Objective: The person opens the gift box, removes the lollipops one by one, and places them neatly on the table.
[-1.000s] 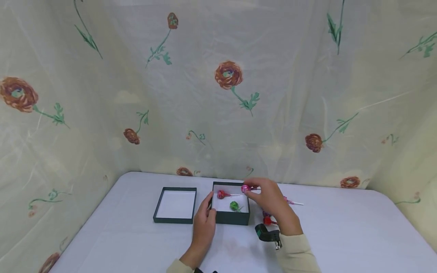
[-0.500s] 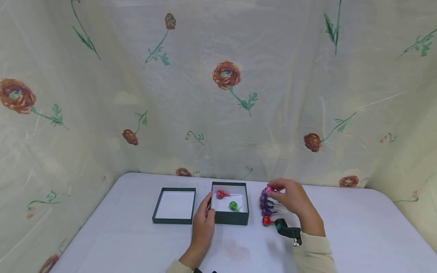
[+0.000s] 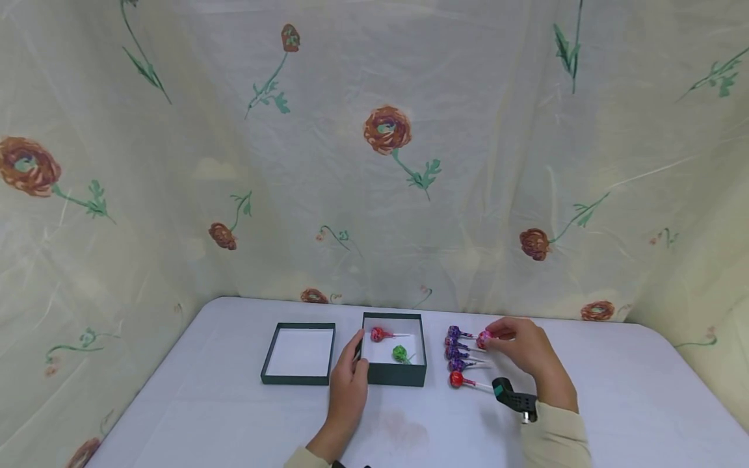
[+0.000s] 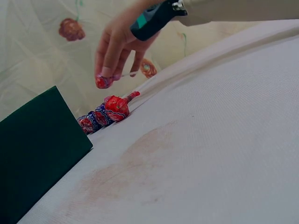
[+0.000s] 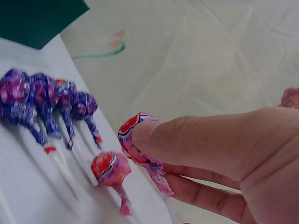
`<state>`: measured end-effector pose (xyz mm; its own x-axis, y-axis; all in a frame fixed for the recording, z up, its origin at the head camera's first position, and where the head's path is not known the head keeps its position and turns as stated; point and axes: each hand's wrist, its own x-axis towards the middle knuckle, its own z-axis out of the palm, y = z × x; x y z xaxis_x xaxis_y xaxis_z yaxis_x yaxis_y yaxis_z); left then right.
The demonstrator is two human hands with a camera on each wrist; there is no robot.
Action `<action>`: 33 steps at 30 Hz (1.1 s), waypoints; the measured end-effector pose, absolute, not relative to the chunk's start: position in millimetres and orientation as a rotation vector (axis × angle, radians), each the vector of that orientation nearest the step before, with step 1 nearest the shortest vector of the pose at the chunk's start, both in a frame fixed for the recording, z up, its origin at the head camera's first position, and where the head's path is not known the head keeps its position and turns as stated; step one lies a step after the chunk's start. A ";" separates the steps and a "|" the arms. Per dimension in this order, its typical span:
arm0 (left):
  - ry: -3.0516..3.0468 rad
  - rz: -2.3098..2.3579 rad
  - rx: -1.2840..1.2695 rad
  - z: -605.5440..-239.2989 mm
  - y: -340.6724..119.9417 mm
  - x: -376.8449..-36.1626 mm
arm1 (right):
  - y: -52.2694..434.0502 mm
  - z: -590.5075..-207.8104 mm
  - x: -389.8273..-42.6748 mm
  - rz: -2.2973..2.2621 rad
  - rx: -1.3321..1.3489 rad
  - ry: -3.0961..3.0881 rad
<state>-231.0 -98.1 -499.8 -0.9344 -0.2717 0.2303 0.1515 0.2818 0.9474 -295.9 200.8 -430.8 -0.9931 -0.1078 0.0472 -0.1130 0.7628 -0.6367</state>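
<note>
My right hand [image 3: 526, 348] pinches a pink lollipop [image 5: 128, 133] between thumb and fingers, just above the table; its white stick points back under the hand. Below it lies another pink lollipop [image 5: 111, 168]. To its left is a column of several purple lollipops [image 3: 455, 353], with a red lollipop [image 3: 456, 379] nearest the front. My left hand [image 3: 346, 393] rests against the left side of the dark green box [image 3: 398, 374], fingers fairly straight and thumb by the front corner. Inside the box lie a red-pink lollipop [image 3: 378, 334] and a green lollipop [image 3: 400, 353].
The box lid [image 3: 297, 379] lies to the left with its white inside up. A white cloth covers the table [image 3: 222, 416], which has a faint brownish stain [image 3: 404, 429] in front of the box. A floral curtain [image 3: 456, 195] hangs behind.
My right hand has carried the pink lollipop from above the box rightward, past the purple column, to the right of it. My left hand stays at the box.
</note>
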 end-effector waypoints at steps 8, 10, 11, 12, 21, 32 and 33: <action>-2.205 -1.690 0.109 -500.5 -97.9 -231.4 | 207.9 -436.4 -295.3 1.094 0.115 -3.007; -2.203 -1.693 0.111 -500.7 -97.9 -231.7 | 208.0 -436.9 -294.8 1.101 0.100 -3.020; -2.204 -1.694 0.111 -500.8 -97.8 -231.9 | 208.2 -437.1 -294.9 1.104 0.093 -3.026; -2.204 -1.696 0.112 -501.0 -97.8 -232.0 | 208.3 -437.0 -294.8 1.108 0.088 -3.030; -2.203 -1.695 0.112 -501.0 -97.8 -231.6 | 208.2 -439.5 -296.2 1.126 0.044 -3.048; -2.218 -1.691 0.118 -501.4 -97.9 -231.9 | 209.3 -442.9 -297.9 1.136 0.034 -3.071; -2.219 -1.693 0.121 -501.3 -97.8 -231.9 | 209.3 -443.4 -298.1 1.138 0.035 -3.072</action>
<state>-231.9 -97.8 -501.3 -0.9366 -0.2731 0.2196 0.1396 0.2840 0.9486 -298.1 209.3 -443.4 -0.9907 -0.0666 -0.1183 0.0265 0.7597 -0.6497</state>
